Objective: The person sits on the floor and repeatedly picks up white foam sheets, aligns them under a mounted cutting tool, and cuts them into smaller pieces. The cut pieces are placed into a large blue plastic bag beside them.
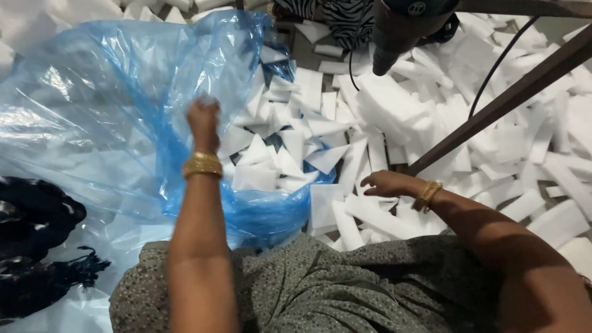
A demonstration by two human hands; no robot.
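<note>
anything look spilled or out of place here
Nothing looks damaged. White foam pieces lie loose in a heap across the floor outside the blue plastic bag, which holds only some; the right hand rests on them.

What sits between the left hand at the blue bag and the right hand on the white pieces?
In the head view, between the left hand and the right hand lie white foam pieces inside the blue plastic bag, then its crumpled rim.

Dark slanting bars [512,95], perhaps table legs, cross the littered floor.
</note>
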